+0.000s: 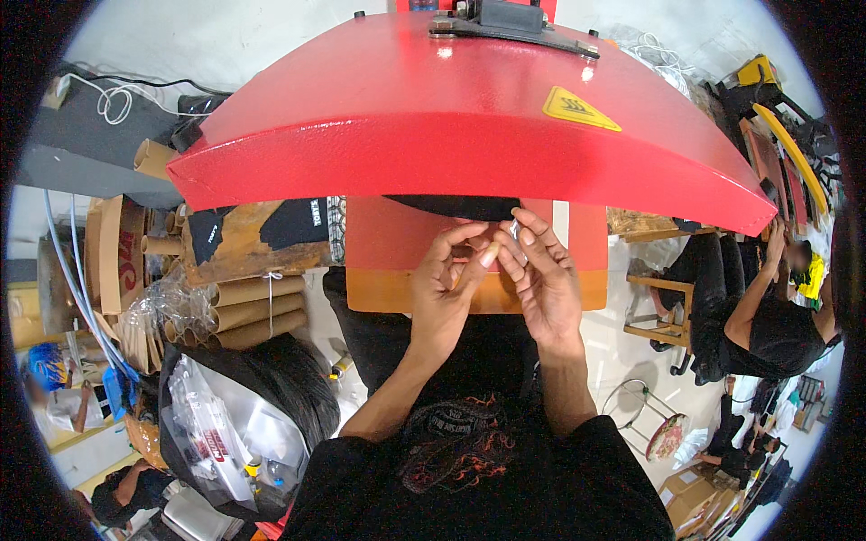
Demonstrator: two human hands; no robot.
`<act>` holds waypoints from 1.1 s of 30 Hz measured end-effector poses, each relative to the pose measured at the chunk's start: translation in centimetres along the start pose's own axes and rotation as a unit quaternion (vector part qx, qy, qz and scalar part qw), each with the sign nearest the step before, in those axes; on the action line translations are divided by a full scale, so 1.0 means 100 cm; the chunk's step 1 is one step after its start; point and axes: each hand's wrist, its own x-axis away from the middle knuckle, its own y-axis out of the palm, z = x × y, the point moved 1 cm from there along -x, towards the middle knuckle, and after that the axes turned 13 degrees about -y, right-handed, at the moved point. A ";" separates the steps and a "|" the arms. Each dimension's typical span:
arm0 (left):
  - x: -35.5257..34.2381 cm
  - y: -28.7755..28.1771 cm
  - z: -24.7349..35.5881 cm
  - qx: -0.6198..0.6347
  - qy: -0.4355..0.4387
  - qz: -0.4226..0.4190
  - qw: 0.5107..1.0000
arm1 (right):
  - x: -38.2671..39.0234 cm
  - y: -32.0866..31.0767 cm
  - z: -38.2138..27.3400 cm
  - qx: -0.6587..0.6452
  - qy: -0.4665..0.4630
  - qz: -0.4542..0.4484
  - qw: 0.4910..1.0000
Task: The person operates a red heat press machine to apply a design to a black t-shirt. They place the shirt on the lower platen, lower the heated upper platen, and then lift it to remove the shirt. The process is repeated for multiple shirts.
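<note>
Both hands are in front of a red machine's raised top (433, 135). Its lower platen has a salmon-orange pad (577, 261), with a black item (442, 203) partly hidden under the top. My right hand (550, 279) pinches a small shiny silver-white piece (514, 229) between thumb and fingers. My left hand (446, 279) is closed in a pinch beside it, thumb tip close to the right fingers; what it holds, if anything, is too small to make out.
Cardboard tubes (253, 317), dark garments (298, 221) and a black bag of plastic wrap (244, 424) lie at left. At right are a wooden chair (667, 334), a round stool (658, 433) and a co-worker in black (767, 334). Other people (126, 496) appear near the rim.
</note>
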 end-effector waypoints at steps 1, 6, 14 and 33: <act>0.001 -0.003 -0.002 0.001 -0.008 0.009 1.000 | 0.001 0.001 0.001 0.031 -0.006 0.004 0.999; 0.008 -0.009 -0.007 0.086 -0.107 -0.008 0.990 | 0.005 0.009 0.001 0.185 -0.075 -0.061 0.978; 0.017 -0.026 -0.006 0.345 -0.361 -0.255 0.828 | 0.006 0.008 -0.018 0.514 -0.309 -0.319 0.734; 0.010 -0.017 -0.019 0.007 -0.131 -0.024 0.991 | -0.029 0.000 -0.025 0.336 0.034 -0.169 0.926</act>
